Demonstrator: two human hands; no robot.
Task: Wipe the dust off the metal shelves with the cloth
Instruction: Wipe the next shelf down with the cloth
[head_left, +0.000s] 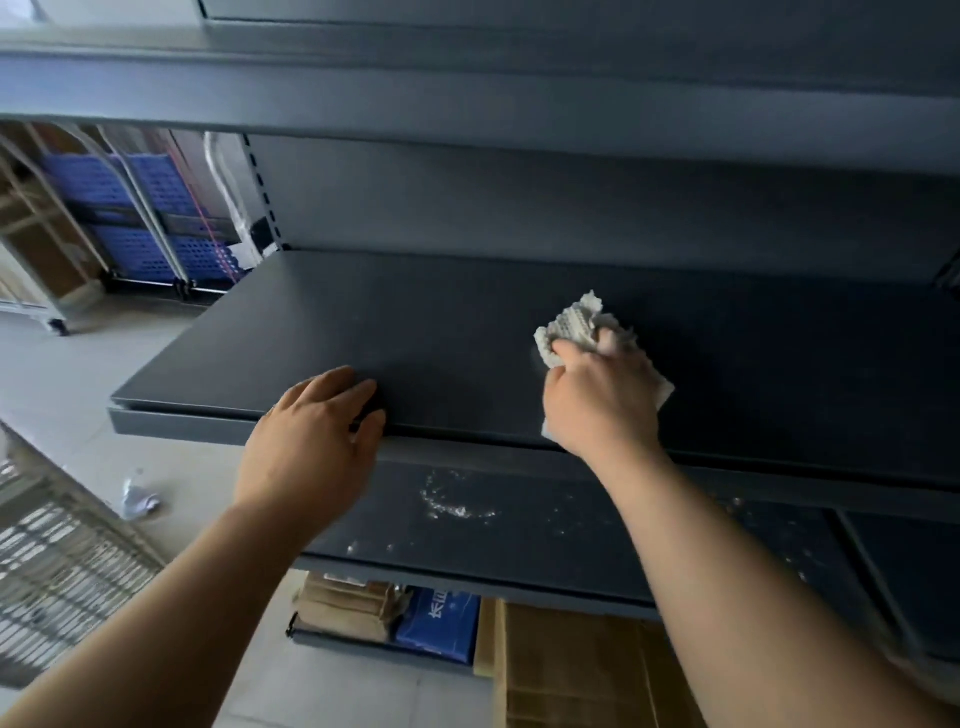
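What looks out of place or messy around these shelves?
A ring of white residue speckles the lower shelf, under the one where the right hand holds the cloth. Crumpled litter lies on the floor.

Middle shelf (415, 322): dark grey metal, flat. A crumpled white cloth (574, 325) lies on it right of centre, gripped and pressed down by the right hand (597, 400). Left hand (306, 441) rests flat at the front edge.

Lower shelf (519, 545): same metal, scattered white specks and a ring-shaped dust mark (452, 499).

Bottom shelf (332, 642): stacked cardboard boxes (343, 608), a blue box (439, 623) beside them.

Pale tiled floor (78, 374) to the left, with a crumpled scrap (137, 501) on it.
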